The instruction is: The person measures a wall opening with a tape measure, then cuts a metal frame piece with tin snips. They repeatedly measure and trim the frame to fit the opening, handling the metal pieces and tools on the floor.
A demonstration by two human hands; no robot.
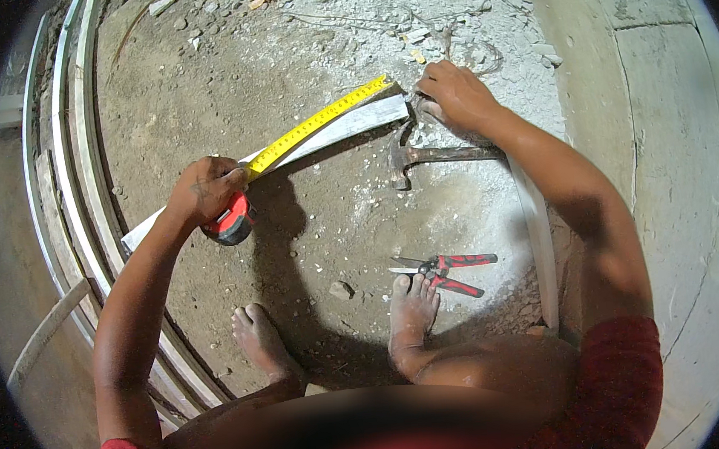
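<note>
My left hand (207, 186) is closed round a red and black tape measure (229, 222). Its yellow blade (312, 126) runs out up and to the right, along a long whitish strip (343, 130) that lies slanting over the ground and passes under my left hand. Just beyond the strip's far right end is my right hand (459, 96), fingers curled toward the thumb; what they hold, if anything, is hidden. A claw hammer (405, 156) lies below that hand, head to the left. Nearer my right foot rest hand shears (444, 262) with red and black handles, blades apart.
Several long pale strips (87, 146) lie along the left side. White rubble and powder (478, 17) cover the ground at the far right. A pale upright board edge (536, 243) and a grey wall (658, 113) stand on the right. A small stone (341, 290) lies between my feet.
</note>
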